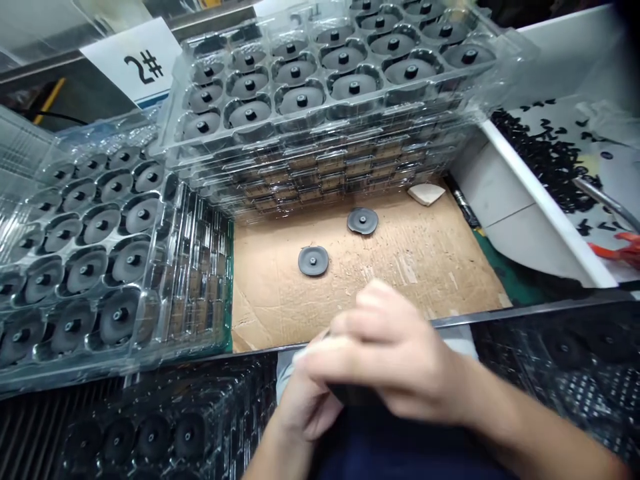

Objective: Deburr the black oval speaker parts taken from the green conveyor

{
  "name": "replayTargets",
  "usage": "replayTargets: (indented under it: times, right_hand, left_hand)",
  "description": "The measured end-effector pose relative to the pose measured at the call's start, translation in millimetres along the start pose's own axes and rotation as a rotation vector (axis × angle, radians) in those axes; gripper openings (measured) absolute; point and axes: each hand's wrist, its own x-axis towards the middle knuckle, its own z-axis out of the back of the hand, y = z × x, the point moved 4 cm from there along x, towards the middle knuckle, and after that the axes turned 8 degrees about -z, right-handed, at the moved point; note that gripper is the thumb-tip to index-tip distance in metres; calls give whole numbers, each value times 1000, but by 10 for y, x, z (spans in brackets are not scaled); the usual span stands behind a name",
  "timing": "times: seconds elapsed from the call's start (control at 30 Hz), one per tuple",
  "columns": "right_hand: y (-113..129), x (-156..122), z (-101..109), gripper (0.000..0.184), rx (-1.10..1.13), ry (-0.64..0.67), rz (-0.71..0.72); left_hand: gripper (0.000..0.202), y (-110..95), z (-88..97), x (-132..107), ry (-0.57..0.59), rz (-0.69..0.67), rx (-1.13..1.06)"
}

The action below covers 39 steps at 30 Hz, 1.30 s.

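Note:
My two hands meet low in the middle of the view, just in front of a metal-edged cardboard work surface [370,267]. My right hand [385,353] curves over my left hand [305,400], and a dark flat object [353,395] sits between them, mostly hidden by my fingers. Two grey round discs with black centre nubs lie on the cardboard beyond my fingers: one [313,261] nearer, the other [363,221] farther. Stacked clear plastic trays [335,87] of matching discs stand behind the cardboard, and another stack [85,247] stands to its left.
More dark-looking stacked trays [170,433] sit low at left, with others [565,360] low at right. A white-walled bin [545,160] of small black pieces holds an orange-handled tool [620,247]. A "2#" card [135,57] stands behind the trays.

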Motion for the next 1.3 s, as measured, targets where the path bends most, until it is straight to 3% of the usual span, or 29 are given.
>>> replayTargets:
  times: [0.17, 0.27, 0.33, 0.47, 0.63, 0.67, 0.73, 0.83, 0.9, 0.97, 1.07, 1.2, 1.3]
  right_hand:
    - [-895, -205, 159, 24, -56, -271, -580]
    - [-1261, -443, 60, 23, -108, -338, -646]
    - [-1305, -605, -30, 27, -134, -426, -662]
    - [-1036, -778, -149, 30, -105, -533, -654]
    - [-701, -713, -264, 21, 18, -371, -567]
    - [-669, -709, -289, 21, 34, -340, -549]
    - [-627, -733, -332, 22, 51, -310, -525]
    - [-559, -830, -362, 23, 39, -309, -503]
    - [-478, -904, -361, 29, 19, -305, -473]
    - [-367, -966, -349, 35, 1, -286, -416]
    - [-190, -1027, -320, 41, -19, -253, -304]
    - [-17, -1046, -301, 41, -52, -202, -187]
    - [77, -1036, -357, 28, -67, -148, -130]
  left_hand:
    - [46, -65, -106, -66, 192, 110, -259]
    - [52, -58, -74, -93, 225, 126, -351]
    - [60, -36, -62, -102, 258, 118, -397]
    - [51, -1, -92, -143, 328, 113, -438]
    - [47, 29, -98, -217, 377, 39, -321]
    - [48, 28, -79, -223, 387, -47, -239]
    - [59, -4, -23, -240, 390, -342, 70]
    - [96, -51, 13, -339, 358, -852, 704]
    - [105, -45, 13, -426, 334, -1041, 969]
    - [106, -39, 14, -519, 329, -1142, 1071]
    - [105, -37, 43, -655, 300, -1188, 1108]
    - [100, -53, 126, -799, 237, -1130, 1090]
    - [83, -26, 225, -830, 185, -870, 1021]
